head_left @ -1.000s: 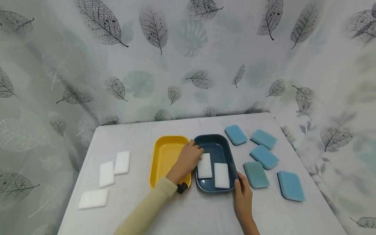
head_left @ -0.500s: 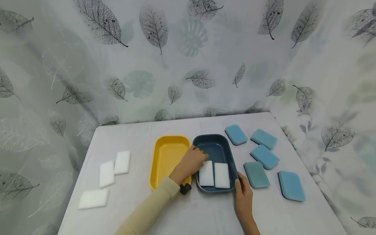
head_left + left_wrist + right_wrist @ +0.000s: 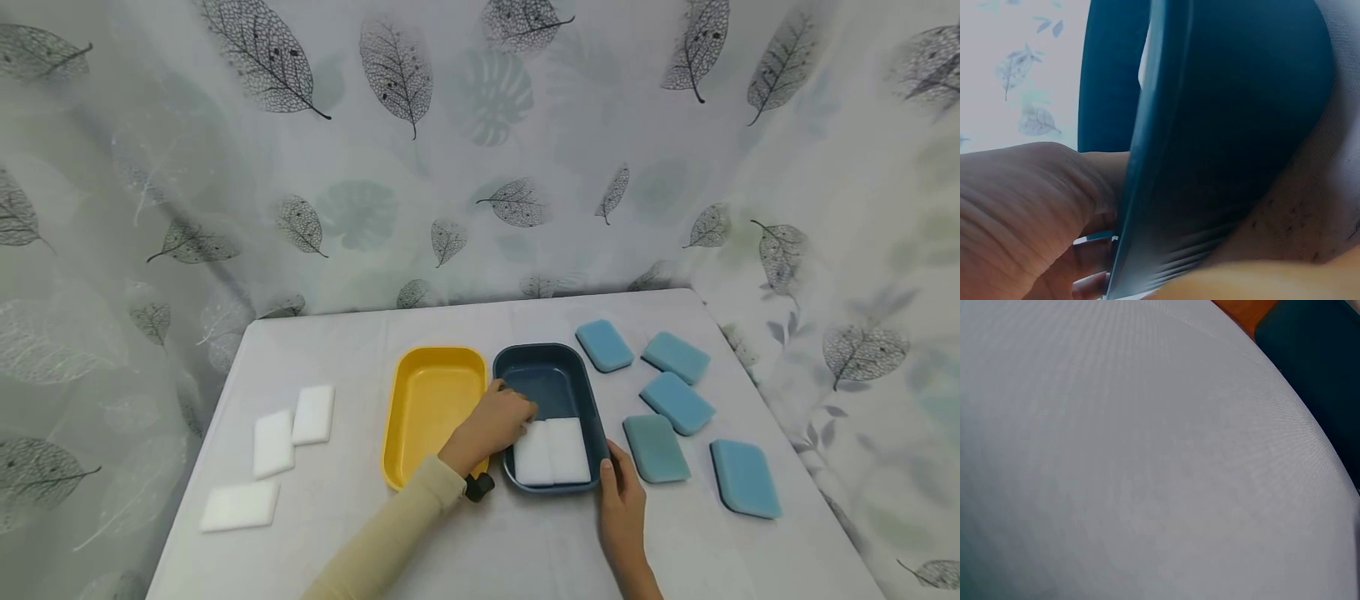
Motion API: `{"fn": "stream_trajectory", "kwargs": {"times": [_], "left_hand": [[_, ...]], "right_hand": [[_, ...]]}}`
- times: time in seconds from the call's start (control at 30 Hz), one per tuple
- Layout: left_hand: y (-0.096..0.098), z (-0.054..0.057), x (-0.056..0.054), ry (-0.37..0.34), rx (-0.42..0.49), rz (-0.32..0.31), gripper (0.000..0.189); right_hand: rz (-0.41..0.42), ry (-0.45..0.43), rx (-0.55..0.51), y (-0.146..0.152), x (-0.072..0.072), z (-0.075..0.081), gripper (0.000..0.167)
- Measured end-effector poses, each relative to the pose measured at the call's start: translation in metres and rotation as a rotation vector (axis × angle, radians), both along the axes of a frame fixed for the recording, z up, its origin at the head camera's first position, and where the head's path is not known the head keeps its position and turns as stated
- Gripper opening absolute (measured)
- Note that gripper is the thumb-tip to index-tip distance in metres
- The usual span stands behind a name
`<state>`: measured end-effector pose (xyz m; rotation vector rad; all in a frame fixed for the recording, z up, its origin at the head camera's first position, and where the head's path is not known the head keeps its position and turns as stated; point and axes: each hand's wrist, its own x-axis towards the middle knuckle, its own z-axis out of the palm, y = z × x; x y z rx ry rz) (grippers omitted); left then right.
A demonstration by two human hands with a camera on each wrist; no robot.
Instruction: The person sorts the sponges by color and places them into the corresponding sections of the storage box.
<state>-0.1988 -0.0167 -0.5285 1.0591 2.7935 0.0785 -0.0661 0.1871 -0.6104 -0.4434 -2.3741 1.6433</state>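
Note:
In the head view, my left hand point(image 3: 497, 423) reaches over the left rim of a dark blue tray point(image 3: 547, 353), fingers curled at the upper end of a white sponge point(image 3: 533, 457). Its fingertips are hidden behind the hand. That sponge lies flat against a second white sponge point(image 3: 568, 451) at the near end of the tray. My right hand point(image 3: 622, 504) grips the tray's right near corner, thumb at the rim. In the left wrist view, my left hand point(image 3: 1022, 212) crosses the wall of the tray point(image 3: 1229, 125). The right wrist view holds mostly white cloth and part of the tray point(image 3: 1316, 369).
A yellow tray point(image 3: 433, 400) stands just left of the blue one, under my left forearm. Three white sponges point(image 3: 273, 445) lie at the table's left. Several blue sponges point(image 3: 677, 402) are spread over the right side. A leaf-print curtain point(image 3: 480, 150) hangs behind the table.
My left hand has moved the left white sponge toward the near end of the tray, then right against the other sponge. My right hand has stayed at the tray's corner.

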Motion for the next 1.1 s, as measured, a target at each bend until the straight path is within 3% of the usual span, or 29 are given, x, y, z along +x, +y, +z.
{"fn": "stream_trajectory", "kwargs": {"times": [0.27, 0.73, 0.9, 1.1], "left_hand": [[-0.002, 0.005, 0.005, 0.025, 0.003, -0.003, 0.018], [-0.024, 0.020, 0.013, 0.021, 0.142, 0.041, 0.022], [-0.042, 0.029, 0.020, 0.018, 0.282, 0.125, 0.021], [-0.073, 0.039, 0.024, 0.101, 0.386, 0.272, 0.022]], "right_hand": [[0.007, -0.031, 0.009, 0.001, -0.002, 0.000, 0.047], [0.002, -0.014, 0.011, 0.003, -0.004, -0.002, 0.046], [0.001, -0.025, 0.013, 0.002, -0.003, -0.002, 0.047], [-0.002, -0.036, 0.019, 0.002, -0.001, -0.004, 0.050]]}}
